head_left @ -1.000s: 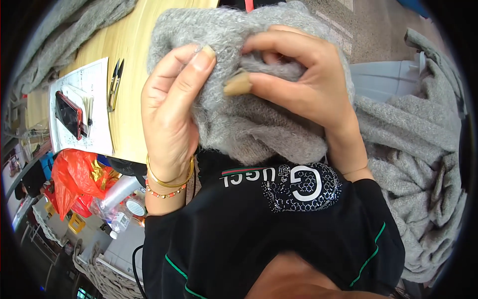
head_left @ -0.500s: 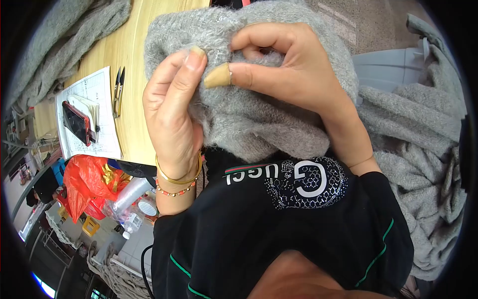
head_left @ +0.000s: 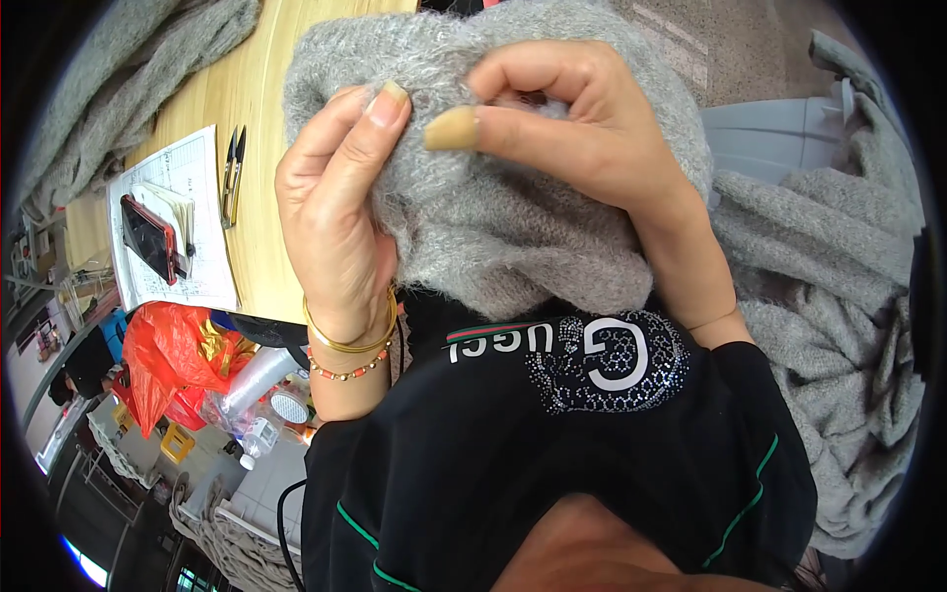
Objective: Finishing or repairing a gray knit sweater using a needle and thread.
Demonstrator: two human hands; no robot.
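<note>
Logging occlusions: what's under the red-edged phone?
A small pale booklet sticks out from beneath the phone; a white sheet lies under both. What's on the areas the phone covers can't be seen.

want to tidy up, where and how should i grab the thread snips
Probably by the brass-coloured end of the thread snips, pinched across both arms from the person's near side: their dark pointed tips face away from the person, beside the paper sheet.

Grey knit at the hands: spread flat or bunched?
Bunched. The grey knit shows deep folds below the right hand, its lower edge rolls into thick bulges, and the left hand pinches it.
</note>
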